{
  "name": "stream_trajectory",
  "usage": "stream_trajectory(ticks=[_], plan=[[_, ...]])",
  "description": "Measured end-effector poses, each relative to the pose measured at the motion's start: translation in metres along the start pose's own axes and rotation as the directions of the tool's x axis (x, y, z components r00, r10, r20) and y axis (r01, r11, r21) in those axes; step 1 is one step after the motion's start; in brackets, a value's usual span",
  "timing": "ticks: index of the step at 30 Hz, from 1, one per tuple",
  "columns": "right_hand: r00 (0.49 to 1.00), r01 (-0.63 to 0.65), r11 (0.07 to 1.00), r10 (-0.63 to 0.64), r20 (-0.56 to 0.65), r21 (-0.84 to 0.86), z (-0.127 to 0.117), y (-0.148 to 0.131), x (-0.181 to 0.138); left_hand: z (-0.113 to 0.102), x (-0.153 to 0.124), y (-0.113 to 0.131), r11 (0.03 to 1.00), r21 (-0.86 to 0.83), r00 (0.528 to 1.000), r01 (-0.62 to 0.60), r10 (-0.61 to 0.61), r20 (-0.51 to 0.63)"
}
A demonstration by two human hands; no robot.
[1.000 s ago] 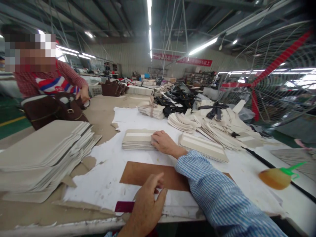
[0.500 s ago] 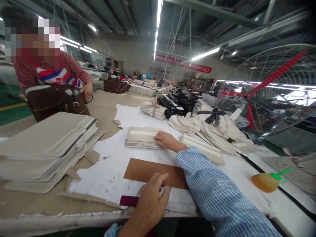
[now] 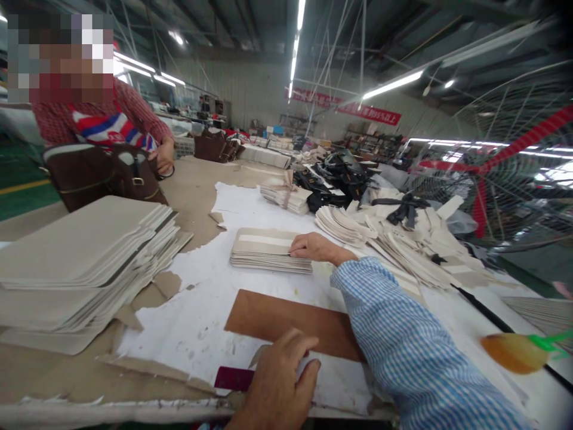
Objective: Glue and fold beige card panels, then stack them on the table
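Observation:
My right hand [image 3: 313,246], in a blue striped sleeve, reaches across the table and rests on the right end of a small stack of beige striped panels [image 3: 264,249], fingers pinching at the top pieces. My left hand [image 3: 282,379] lies at the near table edge with fingers curled down on the white paper, beside a dark red card [image 3: 233,378]. A brown board [image 3: 290,321] lies flat between the two hands.
A tall stack of large beige panels [image 3: 85,263] fills the left. Fanned beige pieces [image 3: 403,239] and black straps [image 3: 335,176] lie beyond. An orange bottle with green cap [image 3: 514,352] sits at right. A person with a brown bag [image 3: 98,173] stands at far left. A fan [image 3: 501,179] stands right.
The view has shifted slightly up and left. My right hand has stayed on the beige stack, its fingers now gripping the top edge. My left hand has barely moved.

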State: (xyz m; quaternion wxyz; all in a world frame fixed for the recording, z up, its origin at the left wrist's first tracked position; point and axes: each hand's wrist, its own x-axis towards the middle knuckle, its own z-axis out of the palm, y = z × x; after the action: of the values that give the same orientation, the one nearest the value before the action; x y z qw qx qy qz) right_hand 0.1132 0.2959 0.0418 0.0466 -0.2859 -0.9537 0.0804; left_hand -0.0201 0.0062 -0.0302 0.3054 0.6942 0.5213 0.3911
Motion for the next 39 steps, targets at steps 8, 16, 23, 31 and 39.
stream_trajectory(ticks=[8,16,23,31,39], plan=[[0.974,-0.135,0.963,0.086,-0.208,-0.234,0.021,-0.038,-0.004,0.0,0.004,0.003,0.999,0.031,1.0,-0.011,0.011,0.007],[0.759,-0.317,0.923,0.108,-0.641,-0.22,-0.019,-0.051,-0.056,-0.002,0.011,0.002,0.978,0.127,0.979,-0.163,0.176,-0.106],[0.679,-0.157,0.947,-0.101,-0.727,-0.279,0.004,-0.111,-0.198,-0.017,-0.008,0.015,0.91,0.082,0.855,-0.405,0.409,-0.318],[0.919,-0.159,0.984,0.118,-0.377,-0.079,0.091,-0.165,-0.264,-0.024,-0.043,0.026,0.778,0.213,0.759,-0.59,0.625,-0.182],[0.925,-0.195,0.972,0.138,-0.354,-0.132,0.082,-0.182,-0.264,-0.008,-0.031,0.014,0.843,0.309,0.866,-0.44,0.489,-0.101]])
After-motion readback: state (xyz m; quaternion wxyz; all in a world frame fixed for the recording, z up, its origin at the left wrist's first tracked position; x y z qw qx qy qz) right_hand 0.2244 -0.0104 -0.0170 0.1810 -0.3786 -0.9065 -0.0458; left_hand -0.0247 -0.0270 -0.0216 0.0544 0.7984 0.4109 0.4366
